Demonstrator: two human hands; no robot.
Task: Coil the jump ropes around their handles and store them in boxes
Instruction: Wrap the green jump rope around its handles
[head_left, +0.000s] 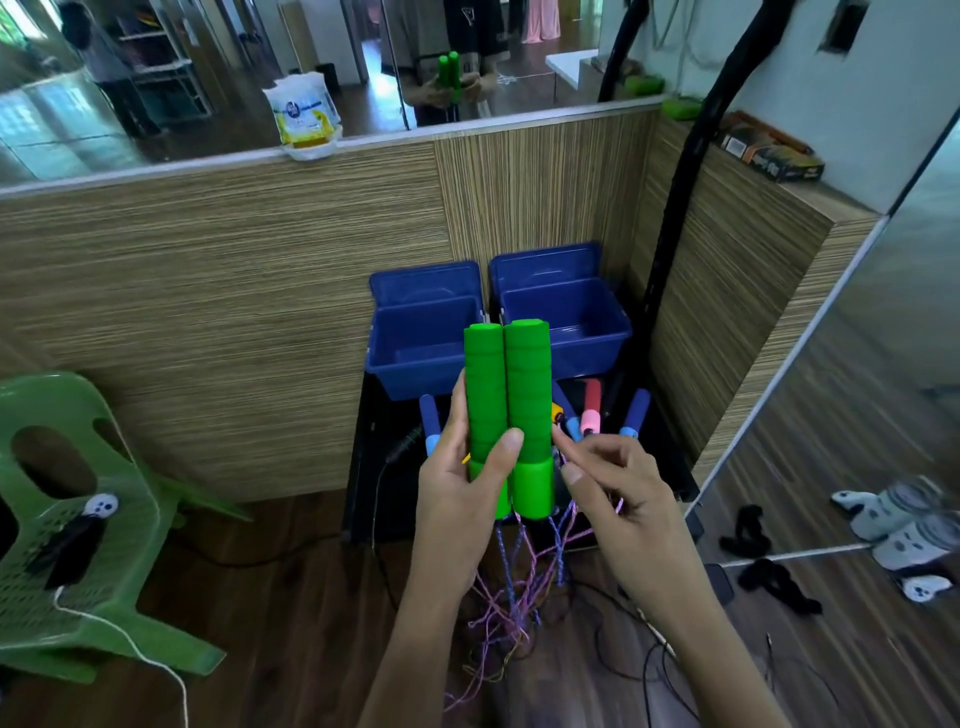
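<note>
Handles (506, 415), green, side by side, gripped upright by left hand (457, 488); right hand (613, 486) at 3 o'clock pinching rope (571, 525). No readable writing.

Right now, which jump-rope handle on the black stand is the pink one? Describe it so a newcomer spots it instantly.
Start at the two blue boxes against the wooden wall. On the black stand just in front of the right box lies the pink handle, above the right hand. Its neighbours are blue; only this one has a red grip and a pink end.
</note>
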